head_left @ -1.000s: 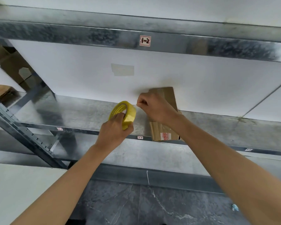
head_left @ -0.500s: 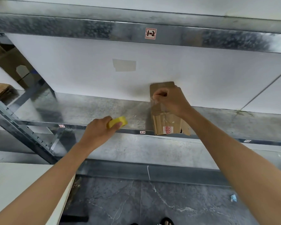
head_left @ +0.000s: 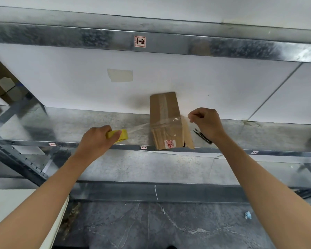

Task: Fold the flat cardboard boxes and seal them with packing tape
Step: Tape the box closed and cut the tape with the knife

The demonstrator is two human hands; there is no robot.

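Observation:
A small brown cardboard box stands folded on the metal shelf, with clear tape running along its top. My left hand grips a yellow roll of packing tape to the left of the box. A clear strip of tape stretches from the roll across the box's top. My right hand pinches the free end of that strip just right of the box. The box's near right flap hangs loose.
A dark pair of scissors lies on the shelf behind my right hand. A white back panel rises behind the box. The shelf's front rail carries small labels. Cardboard stands at the far left. Grey floor lies below.
My right hand has moved from above the box to its right side, pulling the tape end across the top. My left hand has stayed low at the left with the roll.

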